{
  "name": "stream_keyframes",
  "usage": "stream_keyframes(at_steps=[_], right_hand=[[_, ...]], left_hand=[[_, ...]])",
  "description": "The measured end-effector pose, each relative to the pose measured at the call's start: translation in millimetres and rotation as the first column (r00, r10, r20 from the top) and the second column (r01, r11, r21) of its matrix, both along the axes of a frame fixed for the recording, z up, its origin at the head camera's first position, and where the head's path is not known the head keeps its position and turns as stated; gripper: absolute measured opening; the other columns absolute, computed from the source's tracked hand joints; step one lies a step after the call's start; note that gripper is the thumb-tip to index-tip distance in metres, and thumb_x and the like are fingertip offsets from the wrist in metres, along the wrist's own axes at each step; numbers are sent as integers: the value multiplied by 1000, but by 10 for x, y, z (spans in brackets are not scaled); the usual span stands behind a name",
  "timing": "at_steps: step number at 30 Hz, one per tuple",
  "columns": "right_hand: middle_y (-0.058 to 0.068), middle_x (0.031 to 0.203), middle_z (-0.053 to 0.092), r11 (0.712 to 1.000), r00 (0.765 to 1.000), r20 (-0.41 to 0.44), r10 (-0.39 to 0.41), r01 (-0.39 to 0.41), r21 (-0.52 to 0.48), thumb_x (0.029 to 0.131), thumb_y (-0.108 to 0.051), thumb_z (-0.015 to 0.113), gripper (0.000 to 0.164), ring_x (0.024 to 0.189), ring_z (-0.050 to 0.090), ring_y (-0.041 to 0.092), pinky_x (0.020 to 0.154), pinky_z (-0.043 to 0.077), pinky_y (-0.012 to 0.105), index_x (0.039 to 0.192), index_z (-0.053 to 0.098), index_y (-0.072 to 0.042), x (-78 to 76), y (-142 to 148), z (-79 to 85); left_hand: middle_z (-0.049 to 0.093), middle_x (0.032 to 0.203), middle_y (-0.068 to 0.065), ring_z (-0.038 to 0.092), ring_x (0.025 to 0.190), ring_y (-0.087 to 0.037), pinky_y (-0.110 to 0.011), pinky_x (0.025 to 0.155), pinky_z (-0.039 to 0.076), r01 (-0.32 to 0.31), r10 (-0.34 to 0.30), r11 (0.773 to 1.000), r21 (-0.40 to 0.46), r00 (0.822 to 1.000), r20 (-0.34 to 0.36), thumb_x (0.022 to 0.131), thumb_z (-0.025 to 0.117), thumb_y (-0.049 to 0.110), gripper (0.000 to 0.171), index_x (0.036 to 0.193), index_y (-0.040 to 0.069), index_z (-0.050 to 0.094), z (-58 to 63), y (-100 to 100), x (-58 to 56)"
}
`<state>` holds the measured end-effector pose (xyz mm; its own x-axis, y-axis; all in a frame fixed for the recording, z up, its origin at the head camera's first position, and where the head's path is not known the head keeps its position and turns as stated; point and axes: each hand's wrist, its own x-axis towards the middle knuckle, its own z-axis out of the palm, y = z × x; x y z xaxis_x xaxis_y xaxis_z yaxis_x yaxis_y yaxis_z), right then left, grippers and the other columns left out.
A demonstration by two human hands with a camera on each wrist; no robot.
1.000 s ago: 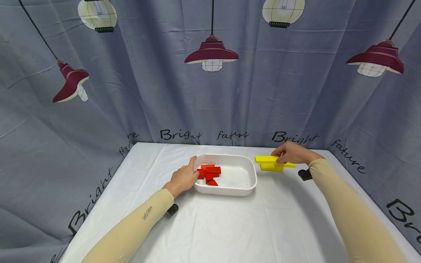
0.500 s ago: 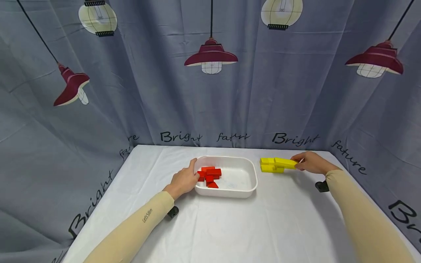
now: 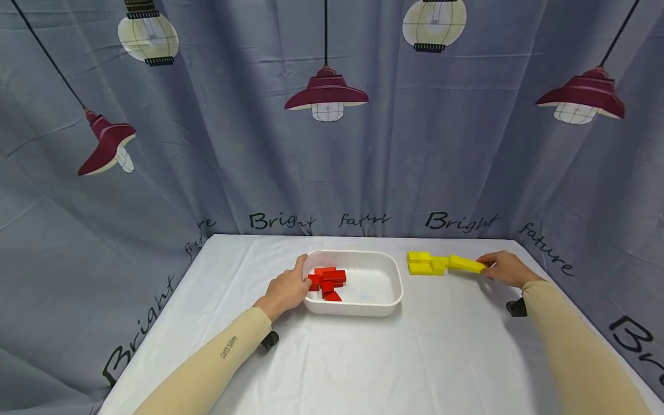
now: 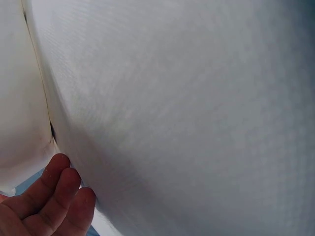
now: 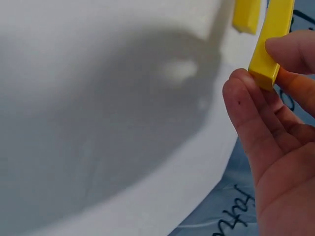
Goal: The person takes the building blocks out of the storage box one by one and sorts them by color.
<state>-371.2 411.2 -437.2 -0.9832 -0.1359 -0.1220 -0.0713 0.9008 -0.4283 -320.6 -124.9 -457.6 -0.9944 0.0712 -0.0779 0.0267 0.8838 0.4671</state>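
Observation:
My left hand [image 3: 287,290] grips the left rim of a white plastic tray [image 3: 363,310]. Several red blocks [image 3: 333,276] lie heaped in the tray's left part, close to that hand's fingertips. In the left wrist view the fingers [image 4: 66,184] lie against the tray's outer wall. At the back right, my right hand [image 3: 505,269] pinches the right end of a long yellow block [image 5: 271,46] between thumb and fingers. Its far end tilts up toward several other yellow blocks [image 3: 422,268] lying together on the table; whether they touch cannot be told.
A white cloth covers the table [image 3: 373,363]. Behind it hangs a grey-blue curtain [image 3: 233,144] printed with lamps and lettering. The curtain also runs along both sides of the table.
My right hand has moved right and a little down, from above the yellow blocks to the long block's right end. My left hand stays at the tray. The head view has shifted slightly.

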Motion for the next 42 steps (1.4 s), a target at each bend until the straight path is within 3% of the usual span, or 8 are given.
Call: stream_keyframes(at_steps=[9,16,23,42], right_hand=[[34,118,58,1000,1000,14,-5,5,8,88,-11,64,50,99,53,39,89,47,55,129,56,16,-9,104,-128],[33,119,59,999,998,61,-32,33,-6,86,-7,62,49,95,55,35,86,51,49,130,57,15,-43,24,-210],[36,124,56,998,996,66,-62,62,1,86,-5,63,52,99,55,39,93,50,55,132,54,17,-99,-62,-244],[38,130,51,991,990,53,-131,132,-20,86,-4,66,55,107,52,44,99,47,56,135,50,16,-139,-238,-285]], left_hand=[[63,82,-4,56,64,-21,-35,61,43,13,-13,1000,-2,1000,-16,97,48,28,68,159,21,20,-1,-2,-30],[63,81,-4,57,64,-22,-36,62,43,3,-3,1000,1,1000,6,97,49,28,69,159,22,20,-13,-18,-2],[63,84,-4,57,65,-22,-36,63,44,-5,5,1000,4,1000,0,97,50,28,69,159,21,21,-26,-19,-13],[69,98,-6,58,69,-20,-38,70,47,-7,6,1000,-18,1000,-18,97,50,29,68,159,22,21,-32,-8,-22]])
